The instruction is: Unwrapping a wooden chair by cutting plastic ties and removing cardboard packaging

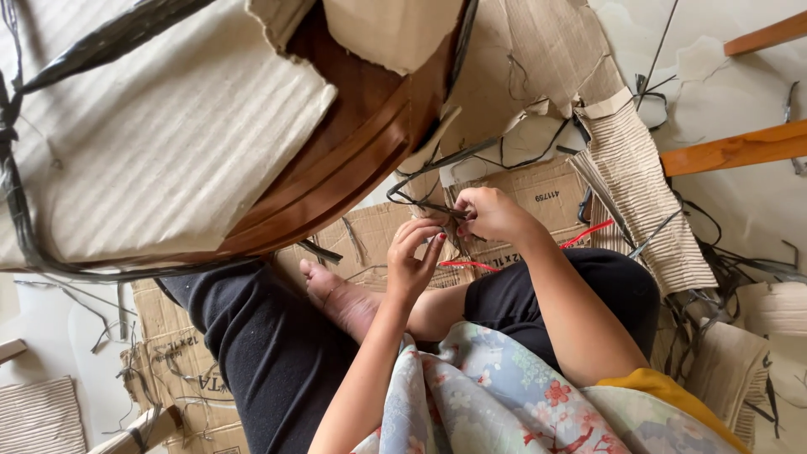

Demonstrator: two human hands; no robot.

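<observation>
Head view, looking down at a person seated cross-legged on flattened cardboard (521, 197) spread over a pale floor. Both hands meet near the middle of the cardboard, working a dark plastic strap (437, 204). The right hand (492, 214) is closed, pinching the strap's loop; the left hand (414, 256) sits just beside it, fingers curled and partly apart, fingertips touching the same strap. The strap runs up to a curved wooden furniture piece (353, 160) at the top left, which is partly bared. Corrugated wrapping (160, 143) and black straps still cover much of it, so the unwrapping looks about halfway. Torn cardboard and cut straps (723, 261) litter the right edge of the floor.
</observation>
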